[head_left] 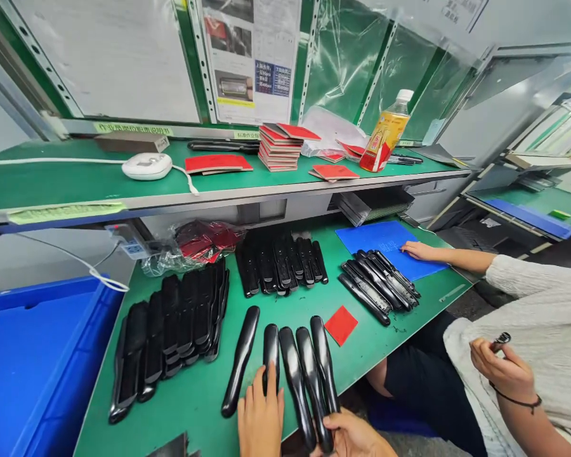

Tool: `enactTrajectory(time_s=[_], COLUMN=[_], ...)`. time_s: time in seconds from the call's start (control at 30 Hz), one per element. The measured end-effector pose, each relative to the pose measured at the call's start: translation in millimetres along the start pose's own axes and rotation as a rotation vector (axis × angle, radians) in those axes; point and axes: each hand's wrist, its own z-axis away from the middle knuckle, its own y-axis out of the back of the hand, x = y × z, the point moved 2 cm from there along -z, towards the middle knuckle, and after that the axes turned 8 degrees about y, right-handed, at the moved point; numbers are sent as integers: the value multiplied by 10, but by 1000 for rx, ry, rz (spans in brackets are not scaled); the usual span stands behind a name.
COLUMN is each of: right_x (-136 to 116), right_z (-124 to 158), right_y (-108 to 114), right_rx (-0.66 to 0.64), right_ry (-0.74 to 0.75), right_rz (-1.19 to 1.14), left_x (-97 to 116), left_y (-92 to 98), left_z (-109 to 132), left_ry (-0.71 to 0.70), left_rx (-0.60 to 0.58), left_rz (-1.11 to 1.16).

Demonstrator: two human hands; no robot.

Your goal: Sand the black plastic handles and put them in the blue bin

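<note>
A row of long, glossy black plastic shells lies near the front of the green table. My left hand (261,412) rests with outstretched fingers on one shell (271,346), touching its lower part. To its left a slightly tilted shell (241,362) lies by itself. My right hand (354,433) has its thumb over the lower end of another shell (311,374), with its other fingers partly hidden underneath. Close against that one are a shell on its left (295,374) and one on its right (324,358). A red square cloth or pad (341,325) lies just beyond them.
Piles of black shells stand at left (181,324) and back (280,263); more (380,285) lie by a blue mat (385,240). A co-worker's hand (502,368) holds a small dark item at right. A blue bin (42,343) is left. A shelf (247,190) carries red pads and a bottle (385,133).
</note>
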Motion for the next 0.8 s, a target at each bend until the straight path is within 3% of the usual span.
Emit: enactTrajectory(time_s=[0.13, 0.3, 0.5, 0.57, 0.67, 0.8], right_x=[-99, -90, -21, -21, -23, -83], right_z=[22, -23, 13, 13, 4, 20], right_y=[-29, -75, -167, -150, -82, 32], right_rx=[7, 86, 158, 171, 140, 1], right_ry=[-17, 20, 79, 82, 52, -28], right_rz=[54, 129, 162, 174, 225, 366], left_x=[175, 180, 161, 183, 288, 564], left_y=[-74, -169, -137, -137, -152, -168], left_z=[185, 405, 664, 751, 921, 1101], left_ry=[70, 219, 396, 503, 779, 1053], left_rx=[-18, -40, -196, -244, -258, -200], left_rz=[117, 229, 366, 478, 790, 1175])
